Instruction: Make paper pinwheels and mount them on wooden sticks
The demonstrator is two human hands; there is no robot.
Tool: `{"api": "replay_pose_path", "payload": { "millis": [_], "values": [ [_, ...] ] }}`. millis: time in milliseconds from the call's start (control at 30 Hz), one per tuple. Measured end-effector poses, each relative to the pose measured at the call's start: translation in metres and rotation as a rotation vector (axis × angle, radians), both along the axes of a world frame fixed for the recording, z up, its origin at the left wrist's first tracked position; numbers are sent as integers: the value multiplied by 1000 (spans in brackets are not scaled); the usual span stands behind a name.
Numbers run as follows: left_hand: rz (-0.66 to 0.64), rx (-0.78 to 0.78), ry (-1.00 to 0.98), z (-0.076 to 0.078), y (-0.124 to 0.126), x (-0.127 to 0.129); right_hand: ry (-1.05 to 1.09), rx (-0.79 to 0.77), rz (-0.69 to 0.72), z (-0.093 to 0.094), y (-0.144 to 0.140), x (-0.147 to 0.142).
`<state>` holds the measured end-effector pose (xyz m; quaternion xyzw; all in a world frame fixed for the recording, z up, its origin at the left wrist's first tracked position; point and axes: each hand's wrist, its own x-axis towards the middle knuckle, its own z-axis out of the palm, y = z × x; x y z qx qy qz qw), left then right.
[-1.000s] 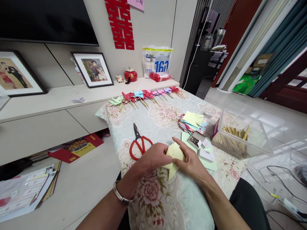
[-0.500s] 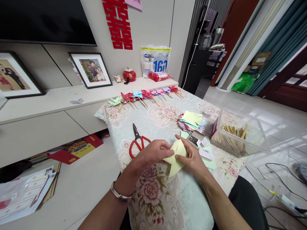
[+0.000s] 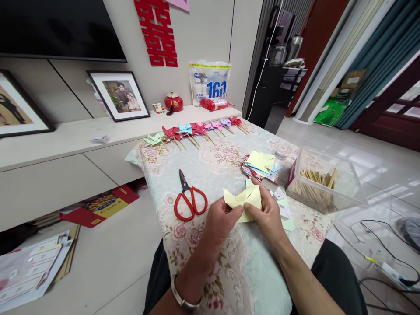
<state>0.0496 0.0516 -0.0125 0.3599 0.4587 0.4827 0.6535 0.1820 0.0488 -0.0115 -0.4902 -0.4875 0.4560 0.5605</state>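
Observation:
A pale yellow paper square with cut slits (image 3: 242,202) is held up over the near part of the table, its upper corners bent up. My left hand (image 3: 220,221) grips its left side, with the thumb pressed on the paper near the middle. On the right side, my right hand (image 3: 267,214) pinches the sheet, its thumb also near the middle and its fingers behind. Red-handled scissors (image 3: 190,199) lie to the left of my hands, blades pointing away. Just behind my right hand are a stack of coloured paper (image 3: 260,162) and a small box (image 3: 267,183), partly hidden.
Several paper pinwheels on sticks (image 3: 198,130) line the far table edge. A clear plastic box (image 3: 348,194) with wooden sticks (image 3: 316,179) stands at the right. A floral cloth (image 3: 226,153) covers the table. Cables (image 3: 370,232) lie on the floor at right.
My left hand has moved down and away from the scissors, uncovering their handles. The yellow paper has turned in my hands, and both thumbs now meet near its middle.

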Motion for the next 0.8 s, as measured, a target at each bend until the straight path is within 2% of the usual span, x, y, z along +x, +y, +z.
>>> {"api": "replay_pose_path", "payload": {
  "millis": [267, 367, 467, 567, 667, 800],
  "values": [
    [92, 75, 257, -7, 3, -4, -37, -17, 8, 1, -1, -3],
    [63, 40, 178, -3, 6, -8, 18, -14, 45, -1, 1, -1],
    [57, 5, -11, 0, 10, -13, -25, 98, -29, -4, 2, 5],
    [90, -32, -93, -3, 12, -16, -179, 283, -106, -4, 1, 13],
    [84, -52, -112, -8, 13, -20, -366, 445, -24, -3, 2, 18],
    [90, -72, -139, -10, 14, -25, -522, 527, 155, -2, 3, 19]
  ]
}}
